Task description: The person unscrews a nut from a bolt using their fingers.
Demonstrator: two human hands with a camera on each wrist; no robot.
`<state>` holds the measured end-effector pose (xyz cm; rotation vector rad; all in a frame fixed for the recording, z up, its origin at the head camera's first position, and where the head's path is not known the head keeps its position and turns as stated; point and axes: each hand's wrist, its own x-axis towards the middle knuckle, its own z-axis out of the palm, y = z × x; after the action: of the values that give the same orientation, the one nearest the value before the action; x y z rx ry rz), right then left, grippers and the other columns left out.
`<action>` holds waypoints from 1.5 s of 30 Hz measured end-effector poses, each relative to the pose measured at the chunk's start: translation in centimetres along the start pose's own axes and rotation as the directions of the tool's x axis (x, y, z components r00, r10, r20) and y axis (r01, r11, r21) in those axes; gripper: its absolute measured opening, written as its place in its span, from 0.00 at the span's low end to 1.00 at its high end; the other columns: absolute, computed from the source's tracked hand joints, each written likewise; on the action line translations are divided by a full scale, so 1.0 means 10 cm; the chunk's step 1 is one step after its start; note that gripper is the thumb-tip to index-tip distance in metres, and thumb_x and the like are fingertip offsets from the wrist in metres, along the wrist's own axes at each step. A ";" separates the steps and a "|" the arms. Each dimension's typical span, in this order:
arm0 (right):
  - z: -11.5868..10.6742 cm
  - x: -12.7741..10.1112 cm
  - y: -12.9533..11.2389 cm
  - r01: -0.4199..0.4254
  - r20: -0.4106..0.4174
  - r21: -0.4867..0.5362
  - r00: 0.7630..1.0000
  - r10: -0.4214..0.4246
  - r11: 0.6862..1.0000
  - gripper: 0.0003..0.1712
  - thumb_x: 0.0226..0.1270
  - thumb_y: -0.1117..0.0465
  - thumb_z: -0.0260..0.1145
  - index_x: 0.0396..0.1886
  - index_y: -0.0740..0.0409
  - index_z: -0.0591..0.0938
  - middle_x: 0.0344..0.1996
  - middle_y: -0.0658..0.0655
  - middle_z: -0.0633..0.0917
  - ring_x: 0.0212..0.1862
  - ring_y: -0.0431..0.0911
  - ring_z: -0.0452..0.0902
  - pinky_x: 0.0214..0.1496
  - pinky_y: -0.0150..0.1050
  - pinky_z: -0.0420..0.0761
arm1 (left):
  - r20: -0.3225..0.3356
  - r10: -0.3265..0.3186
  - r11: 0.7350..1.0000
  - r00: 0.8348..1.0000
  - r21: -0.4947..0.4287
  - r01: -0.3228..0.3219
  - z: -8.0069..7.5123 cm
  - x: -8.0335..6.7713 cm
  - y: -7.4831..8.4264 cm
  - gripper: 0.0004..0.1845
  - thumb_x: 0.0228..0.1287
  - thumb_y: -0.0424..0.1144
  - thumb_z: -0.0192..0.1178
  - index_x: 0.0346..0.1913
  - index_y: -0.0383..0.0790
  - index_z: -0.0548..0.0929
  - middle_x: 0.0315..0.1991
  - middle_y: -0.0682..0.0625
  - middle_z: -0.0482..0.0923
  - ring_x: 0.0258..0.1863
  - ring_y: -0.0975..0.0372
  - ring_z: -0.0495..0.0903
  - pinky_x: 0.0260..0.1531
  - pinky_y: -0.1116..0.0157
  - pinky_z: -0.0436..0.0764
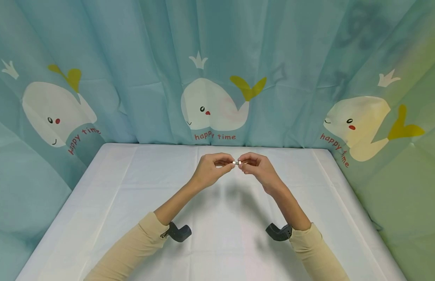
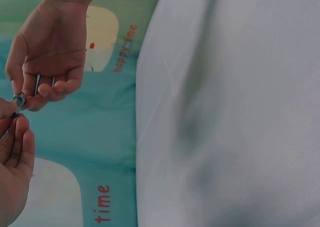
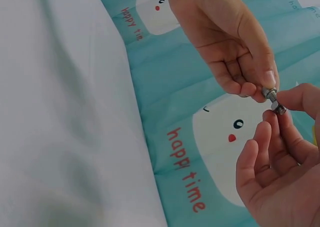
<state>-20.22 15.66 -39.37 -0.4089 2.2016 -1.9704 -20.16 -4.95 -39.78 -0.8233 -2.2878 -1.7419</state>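
In the head view, the left hand [image 1: 209, 168] and the right hand [image 1: 261, 168] meet fingertip to fingertip, and between them is a small metal bolt [image 1: 237, 162]. Each hand pinches one end of it between thumb and fingers. Below both hands is a desk [image 1: 217, 257] under a white cloth, with the hands' shadows [image 1: 248, 199] on it. Behind the hands hangs a blue-green curtain [image 1: 150, 47] printed with whales: a middle whale [image 1: 214, 107] straight beyond the hands, a left whale [image 1: 56, 109] off past the left hand, and a right whale [image 1: 358, 121] off past the right hand. Nearer the body than each hand are a beige left sleeve [image 1: 133, 242] and right sleeve [image 1: 317, 249], with a black left wrist mount [image 1: 179, 232] and right wrist mount [image 1: 279, 232] just at the cuffs.

In the left wrist view, the left hand shows only partly, at the picture's edge, its fingertips on the bolt's near end; the right hand grips the other end, its remaining fingers loosely bent.

In the right wrist view, the bolt sits between the two thumbs, a threaded shank [image 3: 273, 96] showing between the left hand's grip and the right hand's. A hex part [image 3: 278, 107] is right at the right fingertips; whether it is head or nut is hard to tell.
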 end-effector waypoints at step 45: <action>0.01 0.00 -0.03 -0.037 0.009 0.038 0.999 0.036 0.999 0.17 0.72 0.61 0.60 0.53 0.69 0.78 0.40 0.55 0.82 0.37 0.45 0.78 0.40 0.36 0.80 | -0.010 0.006 1.000 1.000 0.008 -0.006 0.00 0.01 0.02 0.04 0.63 0.30 0.68 0.40 0.33 0.87 0.36 0.48 0.86 0.35 0.62 0.84 0.42 0.66 0.85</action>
<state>-20.19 15.54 -39.11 -0.3683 2.1472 -1.9851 -20.13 -4.90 -39.54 -0.8174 -2.2819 -1.7299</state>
